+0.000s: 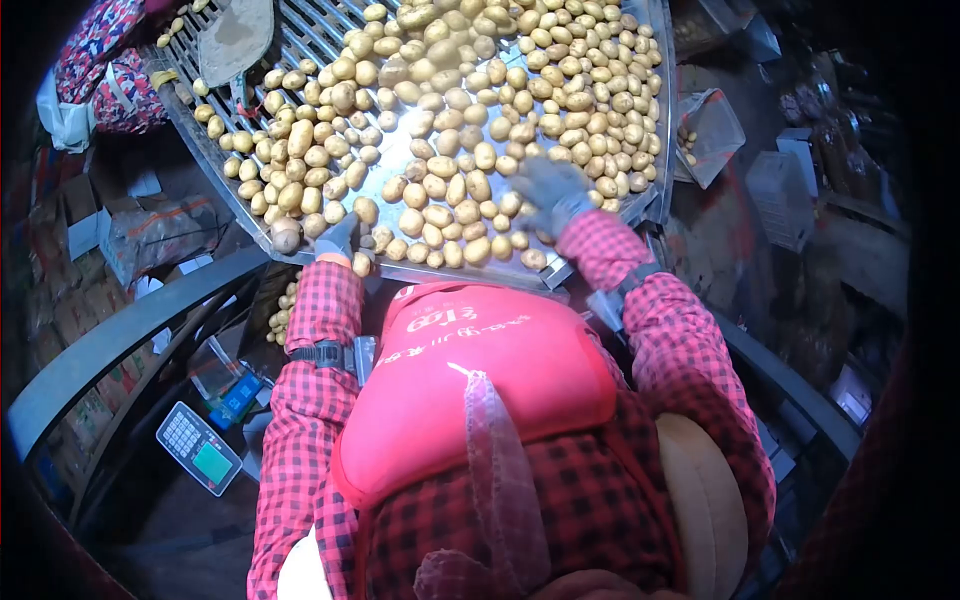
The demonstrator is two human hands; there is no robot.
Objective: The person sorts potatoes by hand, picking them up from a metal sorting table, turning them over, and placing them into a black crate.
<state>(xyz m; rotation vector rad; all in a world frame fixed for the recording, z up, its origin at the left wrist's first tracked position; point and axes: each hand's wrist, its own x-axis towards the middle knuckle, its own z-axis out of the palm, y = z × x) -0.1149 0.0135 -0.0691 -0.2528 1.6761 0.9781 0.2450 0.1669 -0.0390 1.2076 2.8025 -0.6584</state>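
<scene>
Many yellow-brown potatoes [471,187] are spread over a metal sorting table [395,165], crowded most thickly at the right and far side. My left hand [338,238], in a grey-blue glove, is at the table's near left edge among potatoes. One potato [365,210] lies just beyond it and another sits close by its wrist; its fingers are mostly hidden. My right hand [552,192], also gloved, reaches over the potatoes at the right of the table. It is slightly blurred, with its fingers stretched out and apart, and no potato shows in its grasp.
Metal bars [310,45] form the table's far left part, where a flat grey scoop-like piece [235,42] lies. Someone in a patterned garment [130,95] stands at the upper left. A digital scale [199,448] is at the lower left. A crate [780,200] stands at right.
</scene>
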